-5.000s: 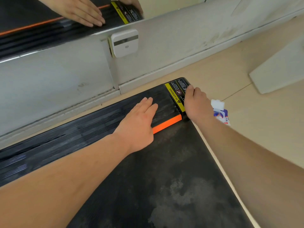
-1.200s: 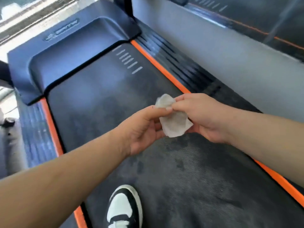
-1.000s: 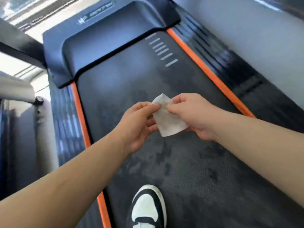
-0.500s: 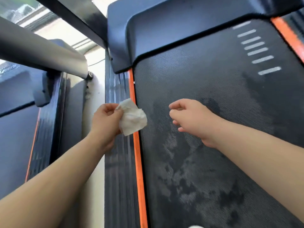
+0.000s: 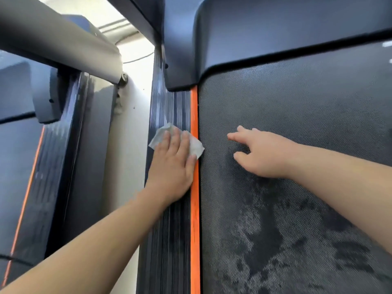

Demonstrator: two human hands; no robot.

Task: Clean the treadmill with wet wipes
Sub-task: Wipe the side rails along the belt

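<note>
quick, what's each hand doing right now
Left hand: open, flat, pressing the wet wipe onto the side rail.
Right hand: open, holding nothing.

Bright light falls on the pale floor beside a neighbouring dark machine.

Head view — steeply down, close over treadmill

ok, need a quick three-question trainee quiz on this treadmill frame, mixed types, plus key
1. True or false: the left hand presses the wipe flat on the ribbed side rail.
2. The right hand is: A) gripping the wipe B) open over the belt, holding nothing C) out of view.
3. Fill in: the strip between rail and belt is ____.
Key: 1 true; 2 B; 3 orange.
</note>
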